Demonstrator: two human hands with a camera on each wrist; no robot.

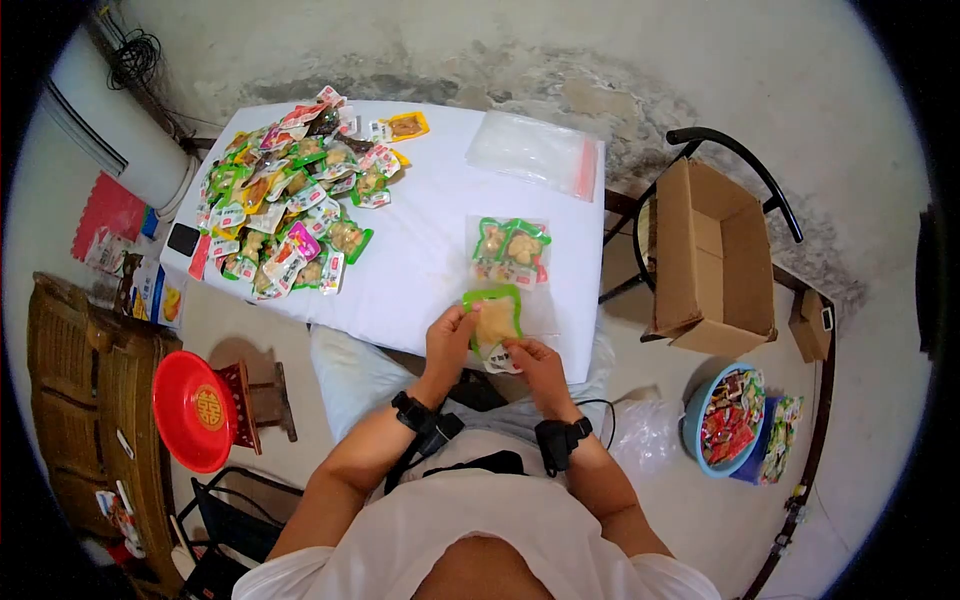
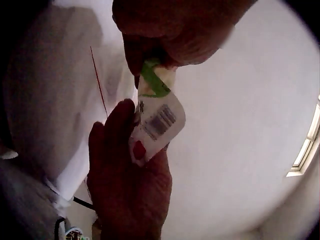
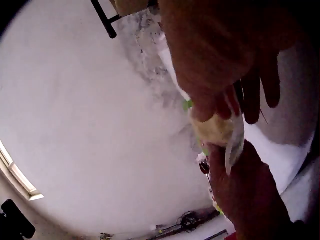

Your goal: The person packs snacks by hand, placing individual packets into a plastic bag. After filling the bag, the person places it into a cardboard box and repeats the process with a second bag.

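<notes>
Packet [image 1: 493, 320] held at both ends over near edge of white table [image 1: 430, 200]: left hand [image 1: 447, 345] pinches its green top, right hand [image 1: 535, 362] pinches the barcode end, so it stays stretched flat btwn them. It hovers just at the mouth of a clear bag [image 1: 510, 250] w/ two packets inside, seemingly lined up w/ it. Pile of packets [image 1: 290, 200] lies well apart, far left; cardboard box [image 1: 715, 260] sits on chair [image 1: 700, 130] at right.

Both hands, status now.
Left hand: grips the packet at its top.
Right hand: pinches the same packet at its bottom.
</notes>
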